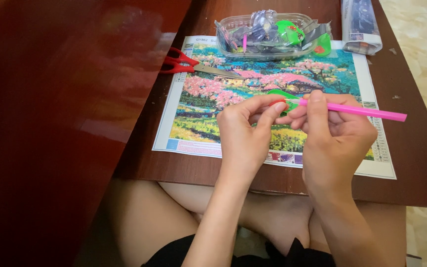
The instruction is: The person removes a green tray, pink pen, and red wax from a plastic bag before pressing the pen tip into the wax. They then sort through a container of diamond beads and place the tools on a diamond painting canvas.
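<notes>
We held one pink drill pen [352,110] in our right hand [334,136], fingers closed around it, its long axis running left to right with the tip toward a small green tray [281,95] pinched in our left hand [245,131]. Both hovered above the single diamond-painting canvas [208,106] on the counter [411,163], near its front edge. One pair of red scissors [189,64] lay at the canvas's left, one clear container [268,34] at its far edge, with bare counter to the right.

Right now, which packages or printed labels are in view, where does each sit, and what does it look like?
Clear plastic tray: table's far edge, rectangular, holding small clear bags and green pieces.
Wrapped roll: far right corner, clear film over dark print.
Canvas legend strip: right margin of the picture sheet, white with tiny coloured squares.
</notes>
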